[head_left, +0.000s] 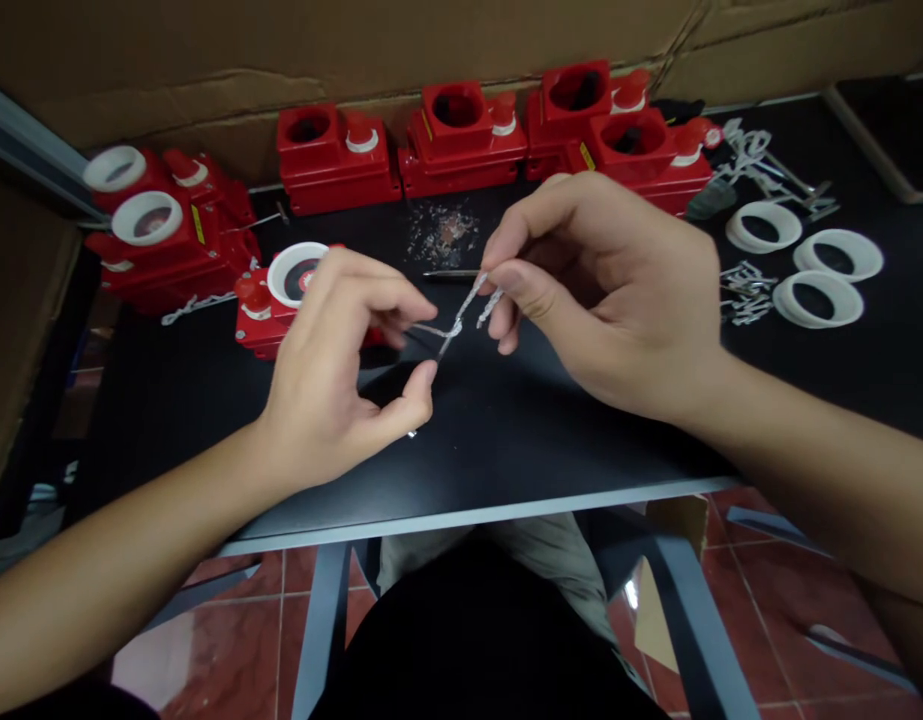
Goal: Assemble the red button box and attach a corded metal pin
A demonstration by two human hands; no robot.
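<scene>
In the middle of the head view, over the black table, my left hand (348,365) is closed on a thin metal rod (446,346), between thumb and fingers. A small bright end of metal shows below the thumb. My right hand (603,295) pinches a whitish twisted cord (472,294) between thumb and index finger. One strand of the cord runs down to the rod's upper tip and meets it there. A short loose end hangs beside the right fingers. Whether the cord is knotted to the rod, I cannot tell. Behind my left hand sits a red box (258,318) with a white ring (288,262).
Several red boxes (339,180) line the cardboard wall. A dark pointed tool (450,273) lies near scattered debris (447,230). At right are white rings (817,300), short cord pieces (746,292) and metal T-shaped bars with cords (787,180). The table's grey front edge (476,515) is near me.
</scene>
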